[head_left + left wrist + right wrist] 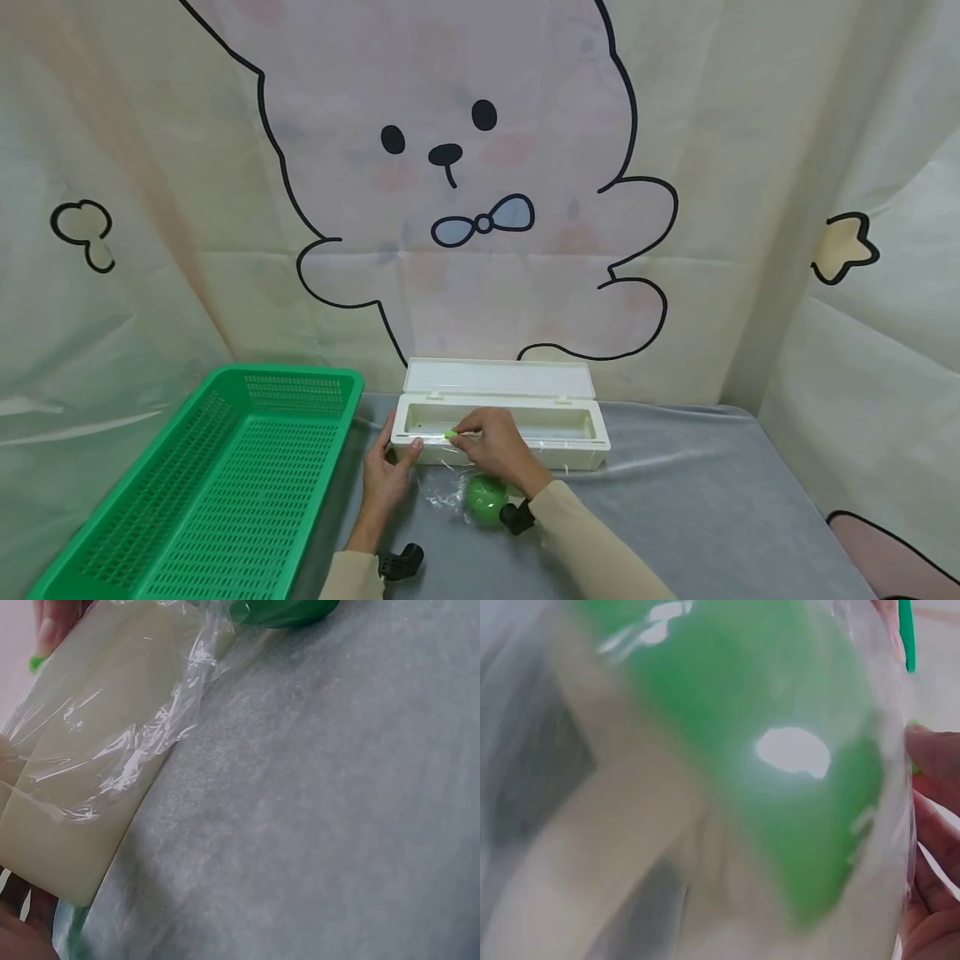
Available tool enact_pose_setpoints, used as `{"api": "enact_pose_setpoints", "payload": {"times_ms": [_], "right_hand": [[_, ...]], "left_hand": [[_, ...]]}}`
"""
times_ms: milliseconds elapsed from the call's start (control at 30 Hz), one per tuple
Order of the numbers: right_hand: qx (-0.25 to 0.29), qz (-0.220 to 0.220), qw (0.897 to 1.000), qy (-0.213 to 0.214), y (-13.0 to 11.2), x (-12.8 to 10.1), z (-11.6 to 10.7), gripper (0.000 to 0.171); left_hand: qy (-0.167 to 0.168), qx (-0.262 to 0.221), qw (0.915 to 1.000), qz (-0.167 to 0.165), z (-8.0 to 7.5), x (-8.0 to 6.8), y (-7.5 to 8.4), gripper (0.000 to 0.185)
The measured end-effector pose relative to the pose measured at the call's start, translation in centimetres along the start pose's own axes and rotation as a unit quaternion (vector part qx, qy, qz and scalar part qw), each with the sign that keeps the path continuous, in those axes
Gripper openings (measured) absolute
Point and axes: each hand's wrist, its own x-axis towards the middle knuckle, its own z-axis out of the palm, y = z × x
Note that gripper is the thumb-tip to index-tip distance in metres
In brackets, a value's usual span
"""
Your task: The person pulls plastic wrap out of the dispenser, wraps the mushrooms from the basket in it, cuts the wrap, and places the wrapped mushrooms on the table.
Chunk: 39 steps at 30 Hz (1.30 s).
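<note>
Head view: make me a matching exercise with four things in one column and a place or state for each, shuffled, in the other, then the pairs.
Things:
1. basket
2. dispenser box
3. green ball
4. left hand

Places or states:
A. lid up, at the back of the table
B. lying in front of the box, with cling film about it
C. at the box's left end
D. green, on the left of the table

Pairs: 1-D, 2-A, 3-B, 4-C
</note>
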Motion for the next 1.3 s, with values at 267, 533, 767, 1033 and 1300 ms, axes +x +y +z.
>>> {"api": "enact_pose_setpoints", "payload": {"times_ms": [267,533,767,1033,1300], "right_hand": [[-0.023,-0.002,0.999,0.026,1.6,-1.8,-2.1,0.006],[-0.052,0.009,0.999,0.014,2.9,-3.3,-4.7,0.007],[-0.065,0.002,0.998,-0.008,3.7,-3.8,-6.0,0.009],[-0.095,0.02,0.995,0.013,5.5,-5.9,-8.6,0.008],[-0.128,-0.003,0.991,0.037,6.8,-8.0,-10.6,0.01]], "left_hand": [[0.014,0.012,0.9997,0.018,-0.1,0.1,-0.2,0.068],[0.01,0.012,0.9999,0.006,-0.1,0.0,-0.1,0.069],[0.014,0.007,0.9998,0.012,0.0,0.2,-0.1,0.069],[0.017,0.024,0.9995,0.007,0.0,0.2,0.3,0.068],[0.008,0.015,0.9998,-0.006,0.1,0.1,0.4,0.068]]}}
